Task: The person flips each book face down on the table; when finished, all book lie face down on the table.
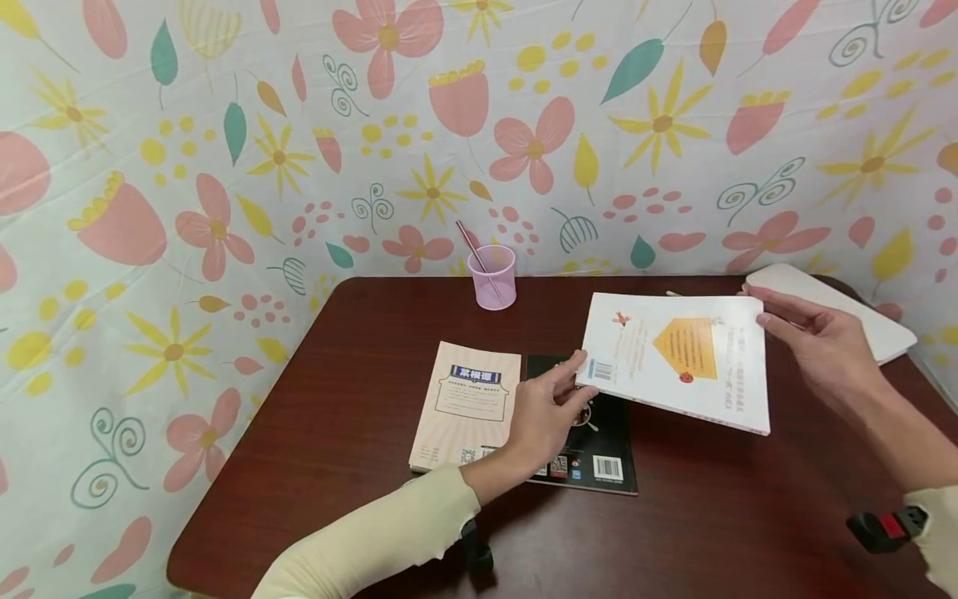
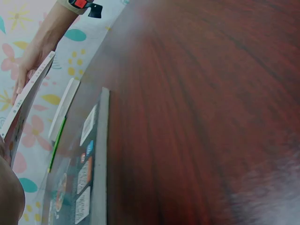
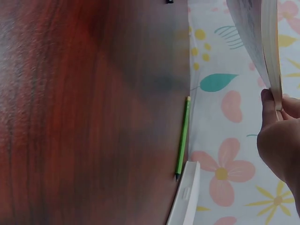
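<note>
A white book [image 1: 636, 341] with an orange panel and a barcode is held up off the table, tilted, between both hands. My left hand [image 1: 542, 416] pinches its near left corner, thumb below and fingers at the edge. At the far right corner, my right hand [image 1: 823, 341] grips it; in the right wrist view the thumb and fingers of the right hand [image 3: 281, 136] close on the book's edge [image 3: 272, 56]. Below the left hand lies a black book [image 1: 617, 449] with a barcode and QR codes, partly hidden. Beside it on the left rests a beige book [image 1: 471, 374].
A pink mesh pen cup [image 1: 494, 279] with a striped pencil or straw stands at the table's back edge. A white flat object [image 1: 838, 308] lies at the back right corner. Near it is a green pencil [image 3: 183, 138]. Flowered cloth [image 1: 299, 125] hangs behind the table.
</note>
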Motion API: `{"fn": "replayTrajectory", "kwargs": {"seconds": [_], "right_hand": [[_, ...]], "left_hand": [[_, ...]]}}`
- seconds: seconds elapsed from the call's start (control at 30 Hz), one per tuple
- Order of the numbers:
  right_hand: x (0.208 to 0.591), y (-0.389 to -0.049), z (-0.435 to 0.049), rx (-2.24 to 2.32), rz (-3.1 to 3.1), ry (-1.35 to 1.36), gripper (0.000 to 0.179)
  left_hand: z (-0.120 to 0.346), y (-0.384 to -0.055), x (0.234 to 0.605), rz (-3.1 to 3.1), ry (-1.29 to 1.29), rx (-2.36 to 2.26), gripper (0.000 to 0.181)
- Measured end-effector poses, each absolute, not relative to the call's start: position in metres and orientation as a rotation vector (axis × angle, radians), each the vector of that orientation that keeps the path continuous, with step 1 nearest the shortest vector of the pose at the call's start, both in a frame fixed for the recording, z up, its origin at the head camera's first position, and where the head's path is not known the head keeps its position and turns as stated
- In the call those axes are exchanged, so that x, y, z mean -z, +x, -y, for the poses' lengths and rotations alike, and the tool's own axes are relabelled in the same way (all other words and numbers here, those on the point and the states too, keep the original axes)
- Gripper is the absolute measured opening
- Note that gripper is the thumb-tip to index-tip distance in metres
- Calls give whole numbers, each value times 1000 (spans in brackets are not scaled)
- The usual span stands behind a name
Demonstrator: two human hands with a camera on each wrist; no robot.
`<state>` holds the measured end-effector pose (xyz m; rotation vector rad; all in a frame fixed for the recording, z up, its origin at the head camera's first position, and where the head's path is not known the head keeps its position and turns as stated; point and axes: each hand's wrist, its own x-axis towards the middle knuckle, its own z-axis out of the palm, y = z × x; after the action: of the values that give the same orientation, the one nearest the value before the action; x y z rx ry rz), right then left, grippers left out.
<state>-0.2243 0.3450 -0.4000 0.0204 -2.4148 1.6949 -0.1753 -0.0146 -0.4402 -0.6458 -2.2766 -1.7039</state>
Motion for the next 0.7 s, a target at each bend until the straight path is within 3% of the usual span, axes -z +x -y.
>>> {"fn": "replayTrajectory", "kwargs": {"seconds": [0.7], "right_hand": [[433, -227, -351, -1514, 2694, 55, 59]], "left_hand": [[16, -152, 467, 2393, -743, 1619, 41]]}}
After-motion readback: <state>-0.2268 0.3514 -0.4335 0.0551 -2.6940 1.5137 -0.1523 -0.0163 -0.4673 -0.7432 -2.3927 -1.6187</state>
